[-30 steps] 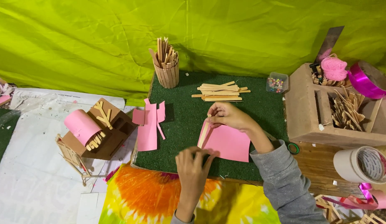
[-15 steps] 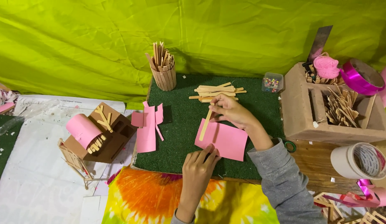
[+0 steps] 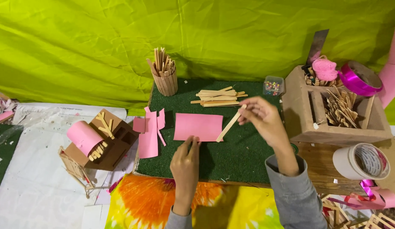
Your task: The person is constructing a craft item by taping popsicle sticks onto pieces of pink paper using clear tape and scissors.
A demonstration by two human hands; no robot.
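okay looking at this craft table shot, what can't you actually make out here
Head view only:
- Left hand fingertips on the pink paper sheet: the underside of the contact is hidden by the hand itself.
- Wooden stick: its top end is covered by the right hand fingers.
- Small clear box: contents too small to identify, just coloured specks.
- Pink roll: cut off by the right edge.

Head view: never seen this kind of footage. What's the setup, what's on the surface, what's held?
There is no machine: a camera on a person's head looks down at their own two bare hands. The right hand pinches one flat wooden stick by its upper end. The left hand presses its fingertips on the lower edge of a pink paper rectangle, which lies on a green turf mat. Behind it lie a pile of sticks and a stick-built cup holding more.
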